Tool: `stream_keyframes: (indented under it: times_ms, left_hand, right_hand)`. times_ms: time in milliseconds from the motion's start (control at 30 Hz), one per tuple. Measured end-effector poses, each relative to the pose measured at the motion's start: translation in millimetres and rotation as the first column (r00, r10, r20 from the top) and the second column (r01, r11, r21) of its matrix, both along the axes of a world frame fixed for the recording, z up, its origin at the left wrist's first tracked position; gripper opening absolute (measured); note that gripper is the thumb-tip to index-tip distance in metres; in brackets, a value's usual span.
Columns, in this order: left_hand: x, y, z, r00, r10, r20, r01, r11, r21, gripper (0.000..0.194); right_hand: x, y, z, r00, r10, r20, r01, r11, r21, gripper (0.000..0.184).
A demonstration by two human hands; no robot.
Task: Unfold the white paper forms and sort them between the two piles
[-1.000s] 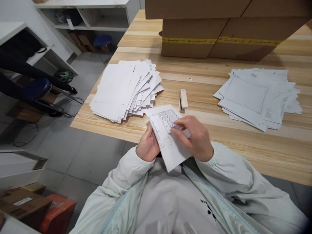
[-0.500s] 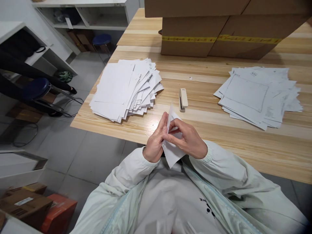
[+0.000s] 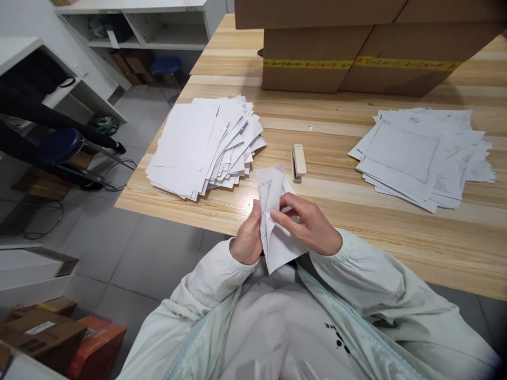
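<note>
Above the table's near edge, between my two hands, is a folded sheet of paper [image 3: 280,243] with print on its inner faces. My left hand [image 3: 249,235] grips its left side, thumb up along the edge; its other fingers are hidden behind the paper. My right hand [image 3: 311,224] pinches the right flap between thumb and fingers. Just beyond the paper a cream stapler [image 3: 298,162] lies on the table, touched by neither hand. A messy pile of white papers [image 3: 180,140] lies to the left, and a second pile of papers [image 3: 407,153] to the right.
Large cardboard boxes [image 3: 309,50] with yellow tape stand at the back of the wooden table [image 3: 336,121]. On the floor to the left are blue stools [image 3: 59,145], a person's dark-clothed legs [image 3: 91,132], cables, and an orange box [image 3: 97,343] beside brown cartons.
The folded paper has opened, so a printed left panel now shows. My left hand has shifted slightly down and left, and my right hand slightly right. The stapler and piles have stayed put.
</note>
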State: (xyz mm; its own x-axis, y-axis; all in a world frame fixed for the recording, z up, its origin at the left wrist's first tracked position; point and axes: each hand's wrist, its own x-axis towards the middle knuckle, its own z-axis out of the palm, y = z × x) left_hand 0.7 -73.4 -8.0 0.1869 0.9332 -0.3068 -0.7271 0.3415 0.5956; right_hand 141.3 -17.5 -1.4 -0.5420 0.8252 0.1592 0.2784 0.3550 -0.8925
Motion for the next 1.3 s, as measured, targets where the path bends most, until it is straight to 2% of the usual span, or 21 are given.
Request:
stream_keyframes:
  times_ms: [67, 133, 267, 400, 500, 600, 733, 967, 1300]
  left_hand:
    - [-1, -1, -2.2, 1.000, -0.006, -0.028, 0.006, 1.000, 0.004, 0.076]
    - [-5, -2, -5.3, 0.994, 0.025, -0.110, -0.025, 1.000, 0.007, 0.068]
    - [-24, -1, -7.1, 0.950, 0.092, -0.297, -0.096, 0.995, 0.001, 0.048]
    - [-54, 3, -0.2, 0.881, 0.132, -0.454, -0.137, 0.990, 0.021, 0.043]
    - [-71, 7, 3.8, 0.856, 0.161, -0.492, -0.170, 0.985, 0.027, 0.047]
    - [-77, 8, 3.7, 0.846, 0.173, -0.505, -0.178, 0.983, 0.038, 0.054]
    - [-76, 8, 1.2, 0.837, 0.156, -0.525, -0.167, 0.986, 0.028, 0.057]
    - [-79, 8, 2.7, 0.812, 0.149, -0.565, -0.150, 0.988, 0.045, 0.056]
    - [-82, 6, 3.6, 0.816, 0.121, -0.565, -0.117, 0.992, 0.044, 0.052]
  right_hand:
    - [1, 0, 0.4, 1.000, -0.023, -0.002, 0.023, 1.000, -0.020, 0.029]
    - [4, -1, 5.2, 0.999, -0.021, -0.025, 0.019, 0.997, -0.077, 0.028]
    - [24, 2, 32.2, 0.994, -0.045, -0.096, 0.027, 0.983, -0.182, 0.026]
    - [63, 18, 66.0, 0.981, -0.185, -0.056, 0.175, 0.974, -0.141, 0.030]
    - [93, 34, 77.7, 0.944, -0.323, 0.064, 0.325, 0.945, -0.039, 0.041]
    - [111, 44, 75.6, 0.894, -0.418, 0.163, 0.407, 0.908, 0.097, 0.047]
    - [118, 48, 65.3, 0.839, -0.490, 0.237, 0.451, 0.869, 0.203, 0.044]
    - [118, 52, 61.3, 0.834, -0.510, 0.209, 0.499, 0.860, 0.106, 0.043]
    - [124, 56, 66.0, 0.834, -0.525, 0.169, 0.535, 0.845, -0.015, 0.065]
